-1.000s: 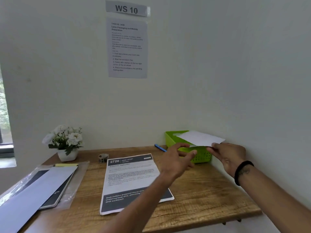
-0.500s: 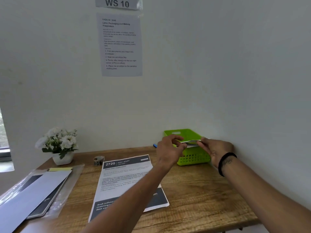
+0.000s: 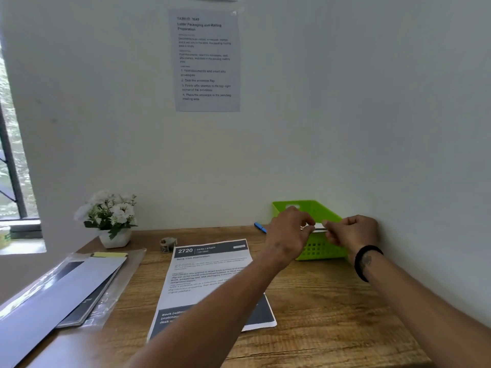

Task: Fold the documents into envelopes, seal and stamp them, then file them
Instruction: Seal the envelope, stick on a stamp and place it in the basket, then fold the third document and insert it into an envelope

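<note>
Both my hands pinch a white envelope (image 3: 318,226), seen nearly edge-on, over the near rim of the green basket (image 3: 313,208) at the desk's back right. My left hand (image 3: 289,232) grips its left end and my right hand (image 3: 353,231) its right end. A printed document (image 3: 210,272) headed "2720" lies flat in the middle of the wooden desk (image 3: 332,309), partly under my left forearm. A small roll, perhaps stamps or tape (image 3: 168,244), sits behind the document.
A blue pen (image 3: 260,227) lies left of the basket by the wall. A white flower pot (image 3: 111,219) stands at the back left. Grey sheets in a plastic sleeve (image 3: 66,290) lie on the left. An instruction sheet (image 3: 207,59) hangs on the wall.
The envelope has come down from above the basket to its rim and turned flatter, almost edge-on. Both hands moved down with it and closer together.
</note>
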Tool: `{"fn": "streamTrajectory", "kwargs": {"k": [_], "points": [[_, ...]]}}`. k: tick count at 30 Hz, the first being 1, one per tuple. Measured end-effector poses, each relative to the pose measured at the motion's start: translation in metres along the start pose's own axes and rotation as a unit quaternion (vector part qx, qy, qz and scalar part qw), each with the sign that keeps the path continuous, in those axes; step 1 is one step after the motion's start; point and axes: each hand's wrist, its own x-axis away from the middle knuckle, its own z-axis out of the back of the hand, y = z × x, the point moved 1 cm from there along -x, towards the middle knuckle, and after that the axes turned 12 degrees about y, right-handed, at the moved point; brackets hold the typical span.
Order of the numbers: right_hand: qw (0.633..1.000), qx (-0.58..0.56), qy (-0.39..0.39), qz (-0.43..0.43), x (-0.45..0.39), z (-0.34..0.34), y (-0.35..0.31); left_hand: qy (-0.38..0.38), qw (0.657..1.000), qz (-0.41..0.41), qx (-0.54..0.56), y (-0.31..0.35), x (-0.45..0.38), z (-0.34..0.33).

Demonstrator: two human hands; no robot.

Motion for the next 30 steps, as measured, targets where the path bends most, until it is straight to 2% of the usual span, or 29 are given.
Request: {"fn": "streamTrajectory", "kwargs": {"k": [4, 6, 8, 11, 14, 16, 19, 26, 30], "points": [[0.984, 0.150, 0.004, 0.097, 0.004, 0.004, 0.001, -0.003, 1.000, 0.017, -0.009, -0.011, 0.004, 0.011], [0.966, 0.181, 0.030, 0.181, 0.017, 0.007, -0.004, -0.006, 0.999, 0.037, -0.024, -0.026, 0.006, 0.027], [0.946, 0.193, 0.017, 0.261, 0.040, 0.005, -0.008, -0.033, 0.996, 0.075, -0.033, -0.055, 0.009, 0.048], [0.903, 0.236, -0.141, 0.330, 0.088, -0.015, -0.006, -0.103, 0.985, 0.107, -0.083, -0.109, 0.022, 0.088], [0.817, 0.316, -0.303, 0.375, 0.141, -0.046, 0.004, -0.147, 0.976, 0.116, -0.111, -0.150, 0.048, 0.119], [0.777, 0.354, -0.365, 0.372, 0.166, -0.062, 0.013, -0.177, 0.969, 0.112, -0.135, -0.166, 0.065, 0.132], [0.735, 0.396, -0.409, 0.367, 0.182, -0.073, 0.021, -0.206, 0.960, 0.108, -0.154, -0.179, 0.080, 0.144], [0.741, 0.412, -0.401, 0.347, 0.161, -0.043, 0.011, -0.214, 0.952, 0.131, -0.177, -0.175, 0.093, 0.147], [0.734, 0.430, -0.365, 0.379, 0.163, -0.027, 0.014, -0.172, 0.944, 0.210, -0.187, -0.186, 0.087, 0.142]]}}
